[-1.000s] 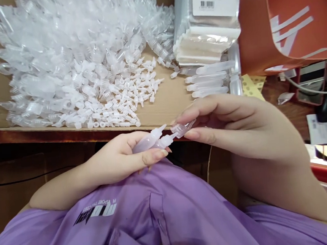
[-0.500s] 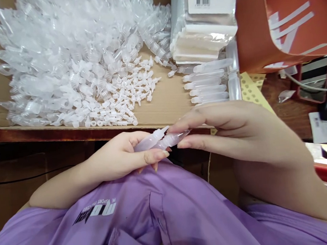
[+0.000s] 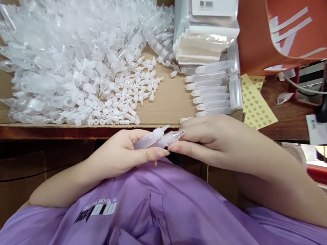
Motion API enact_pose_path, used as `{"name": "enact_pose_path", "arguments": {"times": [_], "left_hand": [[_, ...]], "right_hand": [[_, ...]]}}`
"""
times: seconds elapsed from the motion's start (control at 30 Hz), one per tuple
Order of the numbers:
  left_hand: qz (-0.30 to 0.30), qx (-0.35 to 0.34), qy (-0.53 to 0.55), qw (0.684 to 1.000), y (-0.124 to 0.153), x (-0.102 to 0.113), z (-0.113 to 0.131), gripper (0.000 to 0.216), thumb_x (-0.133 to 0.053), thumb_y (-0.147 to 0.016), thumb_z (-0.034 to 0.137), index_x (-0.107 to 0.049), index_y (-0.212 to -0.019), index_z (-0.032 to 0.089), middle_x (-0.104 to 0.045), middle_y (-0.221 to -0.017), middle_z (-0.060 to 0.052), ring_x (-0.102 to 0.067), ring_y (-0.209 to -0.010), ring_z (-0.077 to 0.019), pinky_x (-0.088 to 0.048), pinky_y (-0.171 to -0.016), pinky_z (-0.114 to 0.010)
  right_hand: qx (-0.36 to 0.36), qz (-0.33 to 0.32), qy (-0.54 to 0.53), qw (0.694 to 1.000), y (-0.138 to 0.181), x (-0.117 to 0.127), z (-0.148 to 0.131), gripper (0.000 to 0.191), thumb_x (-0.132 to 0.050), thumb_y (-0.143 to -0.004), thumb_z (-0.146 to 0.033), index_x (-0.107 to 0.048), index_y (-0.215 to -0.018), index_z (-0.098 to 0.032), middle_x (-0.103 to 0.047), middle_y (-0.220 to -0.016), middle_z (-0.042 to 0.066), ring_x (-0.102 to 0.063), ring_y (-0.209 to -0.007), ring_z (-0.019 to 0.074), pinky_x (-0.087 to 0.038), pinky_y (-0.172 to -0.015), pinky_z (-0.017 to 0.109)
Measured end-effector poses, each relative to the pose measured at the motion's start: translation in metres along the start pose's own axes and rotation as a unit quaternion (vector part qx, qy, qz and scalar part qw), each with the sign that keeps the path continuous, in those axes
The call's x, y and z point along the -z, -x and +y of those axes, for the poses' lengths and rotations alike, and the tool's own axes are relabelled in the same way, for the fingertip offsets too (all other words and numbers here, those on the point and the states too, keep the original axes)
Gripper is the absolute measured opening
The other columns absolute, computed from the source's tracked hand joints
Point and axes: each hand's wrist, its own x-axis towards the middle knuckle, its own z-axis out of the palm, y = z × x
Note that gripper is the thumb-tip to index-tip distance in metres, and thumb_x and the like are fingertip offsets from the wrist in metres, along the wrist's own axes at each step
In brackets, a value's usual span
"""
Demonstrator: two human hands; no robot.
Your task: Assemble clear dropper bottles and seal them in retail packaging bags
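Observation:
My left hand [image 3: 134,150] is closed around two small translucent squeeze bottles side by side. The upper squeeze bottle [image 3: 149,139] shows a bare, thin white nozzle pointing right. On the lower bottle sits a clear pointed cap [image 3: 172,137]. My right hand [image 3: 207,139] is closed about this cap, its thumb low near my left thumb and its curled fingers behind the tip. The bottles' lower ends are hidden in my left palm. Just beyond my right hand, several similar bottles [image 3: 210,91] lie in a row in the cardboard tray [image 3: 167,99].
A big heap of clear caps [image 3: 67,35] fills the tray's left, with small white nozzles [image 3: 143,82] at its edge. Stacked plastic packets [image 3: 207,38] stand behind the bottle row. To the right are an orange bin [image 3: 254,34] and a yellow sticker sheet [image 3: 256,105].
My right hand has moved slightly left and its fingers have curled further round the clear cap. My left hand keeps both bottles in nearly the same place. The view has shifted a little.

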Motion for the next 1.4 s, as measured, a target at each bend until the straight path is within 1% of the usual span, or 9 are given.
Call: {"name": "enact_pose_path", "arguments": {"times": [0.17,0.33,0.47,0.63,0.73,0.87,1.03,1.27,1.4], "left_hand": [[-0.003,0.022,-0.002,1.0,-0.001,0.001,-0.004,0.02,-0.078,-0.077,0.031,-0.069,-0.081,0.013,-0.064,-0.072,0.004,-0.054,-0.066,-0.008,-0.039,-0.066,-0.02],[-0.008,0.03,0.007,0.999,-0.002,0.003,-0.008,0.022,-0.08,-0.076,0.03,-0.07,-0.085,0.013,-0.067,-0.076,0.003,-0.058,-0.07,-0.0092,-0.042,-0.069,-0.02],[-0.009,0.029,0.007,1.0,-0.002,0.003,-0.007,0.022,-0.08,-0.076,0.03,-0.071,-0.088,0.014,-0.069,-0.077,0.003,-0.059,-0.072,-0.0092,-0.043,-0.07,-0.02],[-0.011,0.034,-0.003,0.999,-0.003,0.002,-0.005,0.021,-0.081,-0.074,0.027,-0.072,-0.088,0.014,-0.07,-0.078,0.002,-0.06,-0.072,-0.0109,-0.044,-0.071,-0.022],[-0.008,0.034,0.003,0.999,-0.003,0.002,-0.005,0.021,-0.08,-0.074,0.027,-0.071,-0.088,0.014,-0.069,-0.078,0.003,-0.059,-0.072,-0.01,-0.043,-0.07,-0.021],[-0.025,0.035,-0.022,0.999,-0.004,0.003,-0.005,0.023,-0.081,-0.074,0.031,-0.07,-0.084,0.013,-0.067,-0.076,0.003,-0.058,-0.071,-0.0097,-0.043,-0.071,-0.021],[-0.011,0.034,0.006,0.999,-0.002,0.004,-0.006,0.018,-0.079,-0.075,0.027,-0.07,-0.081,0.013,-0.067,-0.075,0.003,-0.058,-0.07,-0.009,-0.042,-0.069,-0.021],[-0.023,0.042,-0.012,0.999,-0.003,0.004,-0.006,0.019,-0.082,-0.071,0.022,-0.071,-0.083,0.014,-0.067,-0.074,0.004,-0.057,-0.069,-0.009,-0.042,-0.067,-0.021],[-0.022,0.035,-0.006,0.999,-0.001,0.004,-0.005,0.017,-0.08,-0.074,0.026,-0.07,-0.08,0.014,-0.067,-0.074,0.003,-0.057,-0.067,-0.0094,-0.042,-0.064,-0.021]], "right_hand": [[0.002,0.059,-0.048,0.997,0.003,0.001,-0.005,0.028,-0.06,-0.092,-0.036,-0.065,-0.114,-0.02,-0.073,-0.1,0.004,-0.068,-0.084,0.0142,-0.051,-0.07,0.024],[-0.055,0.034,-0.031,0.997,0.0,0.001,-0.013,0.038,-0.047,-0.097,-0.039,-0.065,-0.072,-0.018,-0.065,-0.063,0.002,-0.056,-0.056,0.0116,-0.037,-0.051,0.024],[-0.047,0.03,-0.046,0.997,0.0,-0.001,-0.013,0.029,-0.054,-0.093,-0.043,-0.069,-0.095,-0.018,-0.071,-0.081,0.005,-0.062,-0.069,0.014,-0.041,-0.058,0.024],[-0.069,0.006,-0.024,0.997,0.001,-0.002,-0.013,0.044,-0.044,-0.097,-0.047,-0.067,-0.074,-0.018,-0.066,-0.066,0.004,-0.057,-0.058,0.014,-0.037,-0.053,0.026],[-0.044,0.024,-0.05,0.998,0.0,-0.003,-0.013,0.031,-0.053,-0.094,-0.045,-0.069,-0.097,-0.019,-0.072,-0.085,0.005,-0.065,-0.072,0.016,-0.044,-0.06,0.026],[-0.038,0.042,-0.04,0.998,-0.001,-0.003,-0.013,0.03,-0.045,-0.098,-0.034,-0.067,-0.085,-0.019,-0.07,-0.076,0.004,-0.063,-0.068,0.0142,-0.043,-0.06,0.025],[-0.035,0.007,-0.056,0.998,0.0,-0.005,-0.013,0.021,-0.057,-0.092,-0.032,-0.066,-0.105,-0.019,-0.073,-0.091,0.004,-0.067,-0.08,0.016,-0.047,-0.066,0.026],[-0.037,0.007,-0.032,0.999,-0.001,-0.006,-0.016,0.037,-0.041,-0.099,-0.039,-0.062,-0.077,-0.019,-0.065,-0.069,0.004,-0.059,-0.066,0.0151,-0.041,-0.059,0.027],[-0.021,-0.001,-0.047,0.999,0.004,-0.002,-0.015,0.024,-0.052,-0.096,-0.038,-0.066,-0.103,-0.02,-0.071,-0.089,0.006,-0.065,-0.08,0.0169,-0.047,-0.066,0.027]]}}
